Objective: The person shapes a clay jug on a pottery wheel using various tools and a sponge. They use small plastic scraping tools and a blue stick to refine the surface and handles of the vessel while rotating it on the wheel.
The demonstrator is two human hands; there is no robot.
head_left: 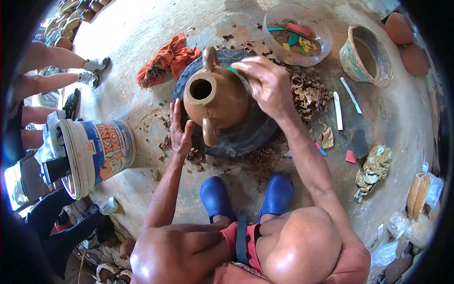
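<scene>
A brown clay jug [224,102] with a round open mouth and two looped handles sits on a dark round turntable [236,149] in front of me. My right hand [267,85] is closed on a small green scraper [231,69], held beside the far handle at the jug's upper right; only a bit of the scraper shows. On the jug's left, my left hand [180,132] is open, its thumb and fingers apart near the wall and the turntable's rim. Whether its fingertips touch the clay I cannot tell.
Clay shavings [307,94] heap right of the turntable. Beyond are an orange cloth [175,59], a see-through bowl [321,54] of coloured scraps and a worn bucket [350,61]. White sticks [337,111] lie right. A paint bucket [106,151] and people's legs [56,57] are left.
</scene>
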